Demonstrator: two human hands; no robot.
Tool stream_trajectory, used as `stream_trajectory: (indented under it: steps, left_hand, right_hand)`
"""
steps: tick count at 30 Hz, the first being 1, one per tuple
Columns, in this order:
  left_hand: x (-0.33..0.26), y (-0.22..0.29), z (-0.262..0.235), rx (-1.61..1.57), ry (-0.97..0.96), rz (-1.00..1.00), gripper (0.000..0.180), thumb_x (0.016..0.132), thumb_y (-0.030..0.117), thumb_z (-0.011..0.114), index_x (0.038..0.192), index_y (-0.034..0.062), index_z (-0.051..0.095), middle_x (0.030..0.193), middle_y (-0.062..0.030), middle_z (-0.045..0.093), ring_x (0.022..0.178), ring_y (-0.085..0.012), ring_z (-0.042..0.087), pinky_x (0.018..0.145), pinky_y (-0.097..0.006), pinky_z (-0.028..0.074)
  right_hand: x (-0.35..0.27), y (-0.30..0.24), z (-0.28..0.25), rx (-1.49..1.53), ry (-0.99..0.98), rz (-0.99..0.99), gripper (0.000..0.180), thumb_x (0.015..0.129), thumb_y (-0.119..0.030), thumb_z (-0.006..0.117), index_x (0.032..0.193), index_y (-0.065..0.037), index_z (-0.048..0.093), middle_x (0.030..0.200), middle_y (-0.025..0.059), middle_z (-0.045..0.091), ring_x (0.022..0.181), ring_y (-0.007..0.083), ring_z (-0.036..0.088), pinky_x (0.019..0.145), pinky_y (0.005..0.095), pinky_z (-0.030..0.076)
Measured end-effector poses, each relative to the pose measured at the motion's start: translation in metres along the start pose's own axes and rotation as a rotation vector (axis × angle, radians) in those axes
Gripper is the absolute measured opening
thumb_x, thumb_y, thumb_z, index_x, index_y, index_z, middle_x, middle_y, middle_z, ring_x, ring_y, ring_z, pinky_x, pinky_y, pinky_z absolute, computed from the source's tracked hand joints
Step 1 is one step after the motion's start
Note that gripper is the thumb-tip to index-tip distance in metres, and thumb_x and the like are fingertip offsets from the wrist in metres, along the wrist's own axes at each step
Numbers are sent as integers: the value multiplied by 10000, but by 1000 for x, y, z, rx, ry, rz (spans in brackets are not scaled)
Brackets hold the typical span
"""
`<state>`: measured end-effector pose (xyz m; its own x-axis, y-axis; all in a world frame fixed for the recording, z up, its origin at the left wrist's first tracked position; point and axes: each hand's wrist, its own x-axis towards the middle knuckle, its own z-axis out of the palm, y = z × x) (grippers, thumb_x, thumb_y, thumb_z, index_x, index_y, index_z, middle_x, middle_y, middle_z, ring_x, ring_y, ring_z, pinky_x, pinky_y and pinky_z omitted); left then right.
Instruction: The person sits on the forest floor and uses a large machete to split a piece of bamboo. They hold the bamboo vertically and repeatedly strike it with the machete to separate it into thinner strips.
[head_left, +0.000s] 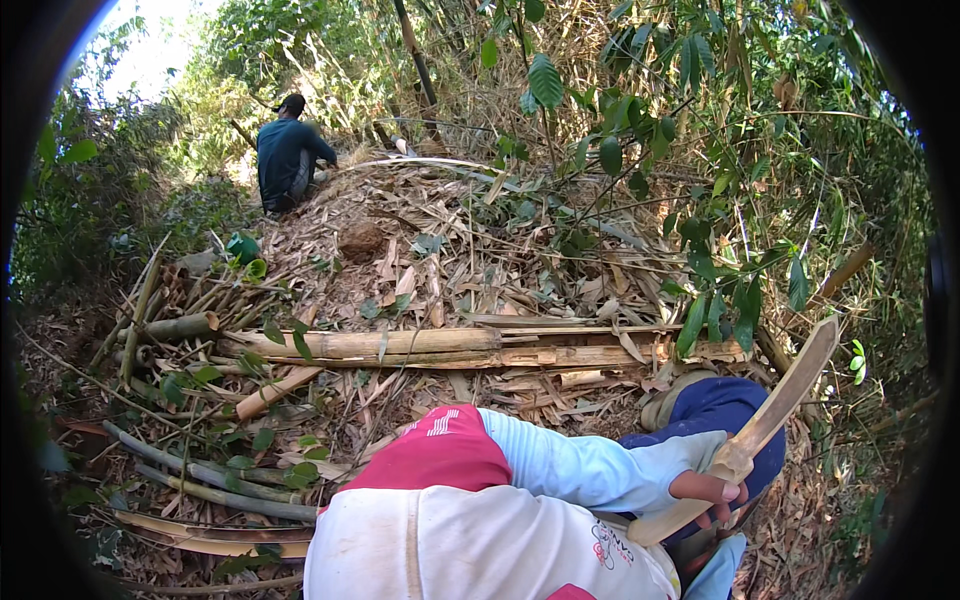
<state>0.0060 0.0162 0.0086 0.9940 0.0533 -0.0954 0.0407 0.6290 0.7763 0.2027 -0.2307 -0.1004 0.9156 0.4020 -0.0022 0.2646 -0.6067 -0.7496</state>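
Note:
My left arm, in a light blue sleeve, reaches across to the right. My left hand [708, 490] is closed around a split bamboo piece [785, 390] just below its knobbly node. The piece slants from beside my white shirt up to the right, its pale cut face showing. Part of another light blue sleeve [722, 568] shows at the lower edge, but my right hand is hidden behind my body and the bamboo. My bent leg in dark blue trousers [715, 400] lies behind the piece.
A long split bamboo pole [400, 348] lies across the ground ahead. Cut bamboo stems [220, 480] lie at left, with a short piece [278, 392] nearby. Dry leaves cover the slope. A person in a dark top [288, 160] sits uphill. Leafy branches [720, 290] hang at right.

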Motion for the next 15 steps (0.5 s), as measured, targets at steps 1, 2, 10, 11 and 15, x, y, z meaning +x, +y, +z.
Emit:
stream_trajectory:
  steps: [1, 2, 10, 11, 15]
  left_hand:
    - [2, 2, 0, -37, -28, -5, 587, 877, 280, 677, 1326, 74, 359, 1071, -103, 587, 873, -152, 632, 750, -314, 563]
    - [3, 3, 1, -75, -56, -10, 589, 881, 287, 673, 1330, 73, 358, 1061, -104, 592, 854, -150, 637, 738, -308, 564]
    - [8, 3, 8, -51, -66, -46, 602, 892, 302, 664, 1351, 72, 347, 968, -91, 586, 723, -141, 638, 613, -275, 553]
    - [8, 4, 8, -41, -75, -50, 602, 891, 303, 667, 1347, 70, 351, 953, -86, 580, 713, -138, 634, 604, -272, 548]
    - [13, -4, 8, 28, -83, -15, 603, 880, 308, 684, 1329, 62, 366, 913, -70, 561, 673, -123, 615, 574, -256, 526]
  right_hand:
    - [-1, 1, 0, -1, 3, 0, 238, 807, -137, 729, 992, -29, 626, 873, 120, 639, 793, 255, 612, 707, 371, 491]
    - [-3, 1, 0, -3, 8, 5, 236, 809, -136, 728, 993, -29, 625, 873, 118, 638, 792, 252, 611, 707, 370, 491]
    - [-10, 2, 4, 11, -4, 5, 224, 822, -129, 718, 998, -30, 620, 871, 100, 635, 785, 230, 605, 703, 355, 490]
    - [-11, 3, 5, 13, -5, 8, 223, 824, -128, 717, 998, -30, 620, 871, 98, 634, 784, 227, 604, 703, 353, 490]
    - [-13, 1, 6, 13, -1, 10, 217, 830, -125, 712, 1001, -30, 617, 870, 90, 633, 781, 217, 600, 701, 345, 489]
